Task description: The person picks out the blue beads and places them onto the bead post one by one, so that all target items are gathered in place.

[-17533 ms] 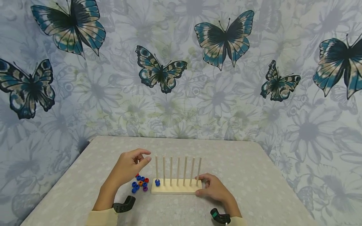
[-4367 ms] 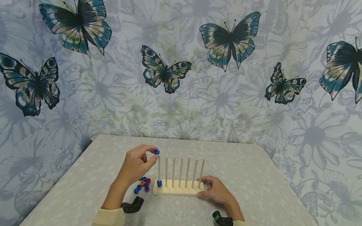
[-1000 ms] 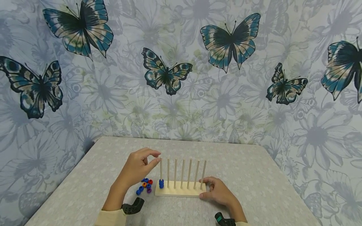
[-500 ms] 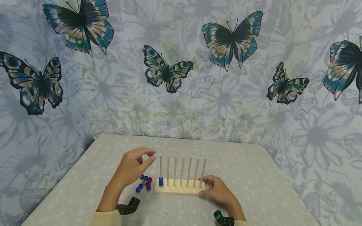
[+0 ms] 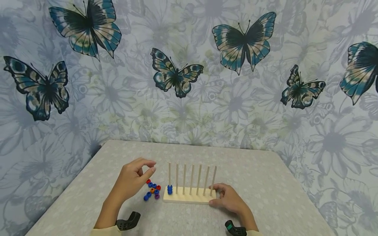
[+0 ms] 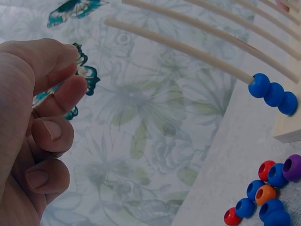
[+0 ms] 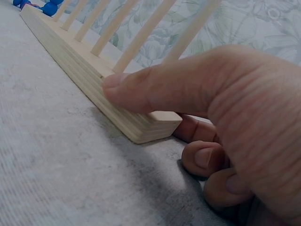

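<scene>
My left hand [image 5: 131, 180] hovers left of the wooden peg rack [image 5: 190, 198], over the table and beside the loose beads. Its fingers are loosely curled with a gap to the thumb, and nothing is between them in the left wrist view. Three blue beads [image 6: 273, 94] are stacked at the bottom of the leftmost peg [image 5: 169, 173]; the other pegs are bare. At the rack's right end my right hand [image 5: 228, 198] grips the base, thumb along the front edge [image 7: 129, 92] and fingers behind. Loose beads in blue, red, orange [image 5: 152, 190] and purple [image 5: 157, 196] lie left of the rack.
A pale patterned cloth covers the table [image 5: 245, 170], whose far edge meets a wall [image 5: 183, 124] with butterfly and flower prints. Black wrist devices [image 5: 129, 221] sit on both forearms.
The blue bead pinched by my left hand 4.4 s ago is now on the leftmost peg, making its stack taller. That hand has since moved left and down from the peg top. The right hand keeps its grip.
</scene>
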The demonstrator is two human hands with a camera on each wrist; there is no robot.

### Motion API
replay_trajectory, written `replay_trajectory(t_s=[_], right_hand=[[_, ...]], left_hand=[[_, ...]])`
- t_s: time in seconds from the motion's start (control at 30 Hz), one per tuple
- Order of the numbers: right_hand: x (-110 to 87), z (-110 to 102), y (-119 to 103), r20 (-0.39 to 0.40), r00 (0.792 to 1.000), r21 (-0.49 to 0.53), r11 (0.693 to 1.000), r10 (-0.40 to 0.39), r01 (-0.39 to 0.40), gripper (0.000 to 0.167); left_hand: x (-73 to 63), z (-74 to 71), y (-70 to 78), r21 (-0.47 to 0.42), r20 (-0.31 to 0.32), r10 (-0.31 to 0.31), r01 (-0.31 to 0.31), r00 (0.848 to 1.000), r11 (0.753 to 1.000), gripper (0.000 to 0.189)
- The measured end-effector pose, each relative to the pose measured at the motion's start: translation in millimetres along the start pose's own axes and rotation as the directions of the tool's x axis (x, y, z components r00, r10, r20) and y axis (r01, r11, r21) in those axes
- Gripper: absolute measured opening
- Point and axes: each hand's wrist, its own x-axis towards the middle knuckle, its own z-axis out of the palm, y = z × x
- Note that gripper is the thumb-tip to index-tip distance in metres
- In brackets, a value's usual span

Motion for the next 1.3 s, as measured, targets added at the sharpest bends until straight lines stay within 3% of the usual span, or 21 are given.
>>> replay_trajectory(t_s=[0.23,0.63,1.07,1.3], right_hand=[[-2.3,3,4,0.013,1.0,0.013,1.0,-0.005,0.005,0.058],[-5.6,8,3,0.017,1.0,0.042,0.999,-0.012,0.011,0.057],[-3.8,0,-5,-0.003,1.0,0.061,0.998,-0.004,0.004,0.058],[-2.5,-1,-3,0.002,1.0,0.074,0.997,-0.001,0.001,0.057]], left_hand=[[-13.7,5.0,-9.6,0.011,0.015,-0.073,0.072,0.997,0.997,0.016],[-28.5,12.7,-25.1,0.013,0.028,-0.126,0.125,0.992,0.992,0.017],[-25.8,18.4,-32.4,-0.017,0.072,-0.179,0.181,0.981,0.983,0.013],[-28.2,26.8,-40.4,-0.043,0.127,-0.245,0.252,0.961,0.967,0.013]])
